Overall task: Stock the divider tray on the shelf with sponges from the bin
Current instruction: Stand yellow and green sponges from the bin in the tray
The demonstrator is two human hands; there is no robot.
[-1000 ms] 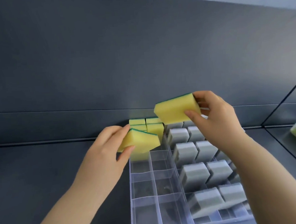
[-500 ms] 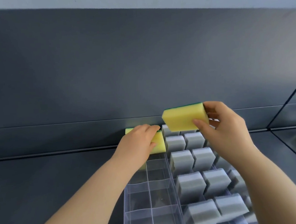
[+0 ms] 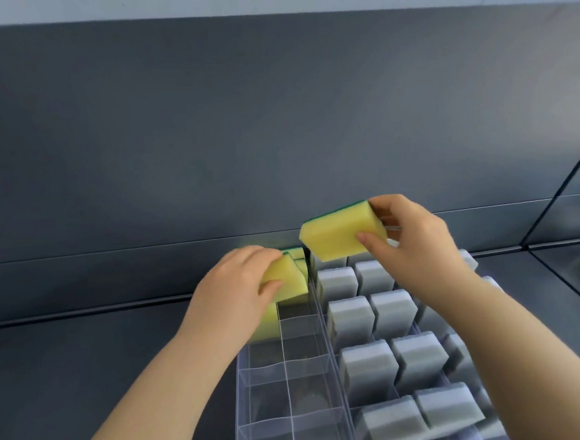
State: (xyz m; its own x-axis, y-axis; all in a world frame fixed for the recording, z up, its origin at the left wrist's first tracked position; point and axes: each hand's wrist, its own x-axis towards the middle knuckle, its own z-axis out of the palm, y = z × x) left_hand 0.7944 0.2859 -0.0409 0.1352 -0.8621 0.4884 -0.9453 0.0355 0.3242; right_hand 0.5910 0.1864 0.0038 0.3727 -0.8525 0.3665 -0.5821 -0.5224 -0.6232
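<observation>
Seating one sponge (image 3: 283,278) in a rear cell of the divider tray (image 3: 244,374), the left hand (image 3: 233,294) grips it; the right hand (image 3: 417,248) pinches another sponge (image 3: 339,233), likely next for the adjacent cell.

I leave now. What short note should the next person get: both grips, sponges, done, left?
The left grip holds a yellow green-backed sponge at a back-left cell of the clear plastic divider tray.
The right grip holds a second yellow sponge above the tray.
Done: grey sponges stand in the right columns; yellow ones stand at the back left.
Left: the empty front-left cells.
</observation>
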